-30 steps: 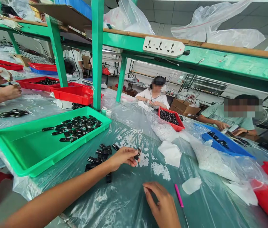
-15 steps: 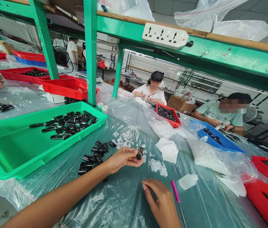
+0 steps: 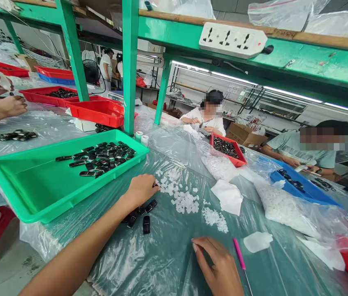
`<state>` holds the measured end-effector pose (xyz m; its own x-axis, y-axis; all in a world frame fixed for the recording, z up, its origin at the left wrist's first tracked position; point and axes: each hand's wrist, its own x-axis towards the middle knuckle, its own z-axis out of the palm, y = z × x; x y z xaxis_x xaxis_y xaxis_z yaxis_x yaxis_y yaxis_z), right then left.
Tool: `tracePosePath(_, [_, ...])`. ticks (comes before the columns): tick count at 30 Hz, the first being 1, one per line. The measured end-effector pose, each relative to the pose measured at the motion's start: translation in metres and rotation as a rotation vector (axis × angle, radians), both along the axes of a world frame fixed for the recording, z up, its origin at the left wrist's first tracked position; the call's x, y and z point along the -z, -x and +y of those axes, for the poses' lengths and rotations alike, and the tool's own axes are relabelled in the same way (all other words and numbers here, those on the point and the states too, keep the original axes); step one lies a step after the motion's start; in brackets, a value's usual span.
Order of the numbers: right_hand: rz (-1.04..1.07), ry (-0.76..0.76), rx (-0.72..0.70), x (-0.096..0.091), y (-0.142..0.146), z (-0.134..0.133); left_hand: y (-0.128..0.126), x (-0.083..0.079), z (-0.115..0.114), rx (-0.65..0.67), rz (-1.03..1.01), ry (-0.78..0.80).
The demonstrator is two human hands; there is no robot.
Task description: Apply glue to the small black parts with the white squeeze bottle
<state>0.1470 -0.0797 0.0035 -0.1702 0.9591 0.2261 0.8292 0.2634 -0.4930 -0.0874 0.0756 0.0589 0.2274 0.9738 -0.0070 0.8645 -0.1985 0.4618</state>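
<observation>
My left hand (image 3: 140, 190) is closed, palm down, over a pile of small black glossy plastic parts (image 3: 133, 218). A dark edge of one black part (image 3: 155, 184) shows at its fingertips, beside scattered small white pieces (image 3: 186, 201); the rest is hidden by the fingers. A single black part (image 3: 146, 225) lies just below the pile. My right hand (image 3: 217, 263) rests on the plastic-covered table, its thumb and index finger curled together at the tips with nothing visible in them. Right of it lies a thin metal tool with a pink handle (image 3: 239, 253).
A green tray (image 3: 59, 207) with black parts stands at left. Tiny white bits (image 3: 215, 220), a white sheet (image 3: 228, 196) and a bag of white pieces (image 3: 285, 211) lie ahead and right. A green shelf post (image 3: 130, 74) rises behind. Co-workers sit opposite; another person's hands (image 3: 9, 106) work at far left.
My left hand, earlier holding up a black part, has moved left and down to the pile, turning palm down. My right hand has stayed in place. The view has shifted slightly.
</observation>
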Motion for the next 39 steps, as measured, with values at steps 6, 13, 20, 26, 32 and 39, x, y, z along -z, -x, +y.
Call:
tracePosePath(6, [-0.049,-0.022,0.000,0.000,-0.004,0.000,0.000,-0.006,-0.007,0.089,0.172,0.045])
tracePosePath(13, [-0.099,-0.013,-0.005,-0.002,-0.003,-0.001,-0.010,-0.001,-0.018,0.213,0.193,0.100])
tracePosePath(20, [-0.085,0.001,-0.001,-0.001,-0.004,0.001,-0.017,0.005,-0.019,0.334,-0.033,0.139])
tracePosePath(26, [-0.044,-0.005,0.021,-0.004,-0.006,0.002,-0.032,0.007,-0.024,0.553,-0.887,0.661])
tracePosePath(32, [-0.065,0.019,0.073,-0.009,-0.007,0.002,-0.039,0.013,-0.030,0.508,-1.187,0.863])
tracePosePath(39, [-0.145,-0.046,0.295,-0.001,-0.021,0.006,-0.041,0.017,-0.033,0.504,-1.194,0.904])
